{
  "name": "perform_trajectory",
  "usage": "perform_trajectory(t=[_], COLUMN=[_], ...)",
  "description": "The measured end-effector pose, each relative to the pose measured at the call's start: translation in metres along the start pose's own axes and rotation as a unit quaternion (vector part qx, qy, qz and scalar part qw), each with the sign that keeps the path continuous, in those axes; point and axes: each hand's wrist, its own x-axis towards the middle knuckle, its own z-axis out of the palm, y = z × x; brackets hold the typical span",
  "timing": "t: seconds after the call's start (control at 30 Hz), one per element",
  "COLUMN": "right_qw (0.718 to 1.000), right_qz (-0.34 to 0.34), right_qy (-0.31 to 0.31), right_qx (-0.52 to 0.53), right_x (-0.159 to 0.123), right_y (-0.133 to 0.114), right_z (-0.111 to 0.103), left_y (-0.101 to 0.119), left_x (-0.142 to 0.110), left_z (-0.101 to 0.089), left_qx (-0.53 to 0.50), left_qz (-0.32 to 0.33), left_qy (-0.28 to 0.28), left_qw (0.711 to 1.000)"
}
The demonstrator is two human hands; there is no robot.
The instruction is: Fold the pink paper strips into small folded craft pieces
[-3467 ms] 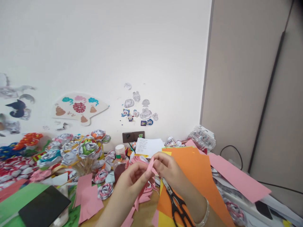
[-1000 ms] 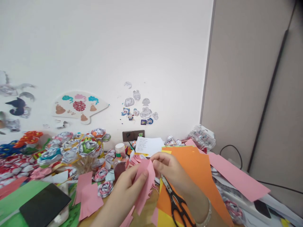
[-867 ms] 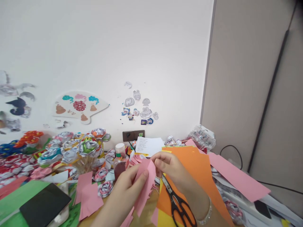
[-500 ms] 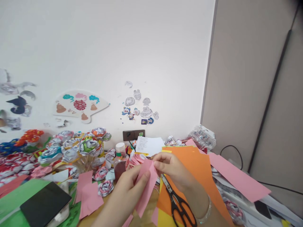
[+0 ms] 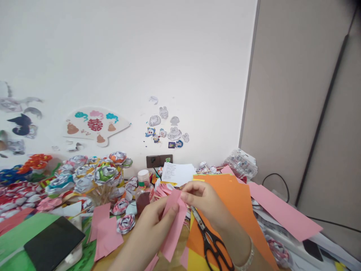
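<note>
Both my hands hold one pink paper piece (image 5: 175,226) in front of me, low in the middle of the view. My left hand (image 5: 154,222) grips its left edge, thumb on the front. My right hand (image 5: 203,201) pinches its upper right corner with closed fingers; a bracelet sits on that wrist. Black-handled scissors (image 5: 208,241) lie just below my right hand on a stack of orange and yellow paper sheets (image 5: 239,207).
Many rolled paper flowers (image 5: 104,175) crowd the left of the table. More pink paper pieces (image 5: 104,231), a dark bottle with a white cap (image 5: 143,192), a black slab (image 5: 53,242) on green paper and a long pink sheet (image 5: 284,214) lie around. A wall with stickers stands behind.
A thin pink strip held between my fingertips has become a wider flat pink piece. Over the last second both hands kept their grip and the piece shifted slightly.
</note>
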Motion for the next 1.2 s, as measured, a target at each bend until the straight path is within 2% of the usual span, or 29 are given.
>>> perform_trajectory(t=[0.4,0.6,0.97,1.2], right_qw=[0.998,0.993,0.98,0.978], right_qz=[-0.008,-0.046,-0.069,-0.048], right_qy=[0.041,0.054,0.005,-0.015], right_qx=[-0.042,-0.09,-0.184,-0.203], right_x=[-0.003,-0.004,-0.007,-0.009], right_y=[-0.002,0.005,-0.003,-0.007], right_z=[0.007,0.012,0.009,0.004], left_y=[0.009,0.006,0.003,0.001], left_x=[-0.002,-0.002,0.0,0.001], left_z=[0.0,0.001,-0.002,-0.001], left_qx=[-0.031,-0.012,-0.019,-0.016], left_qz=[0.0,-0.014,-0.014,-0.013], left_qy=[0.004,0.029,0.059,0.038], left_qw=[1.0,0.999,0.998,0.999])
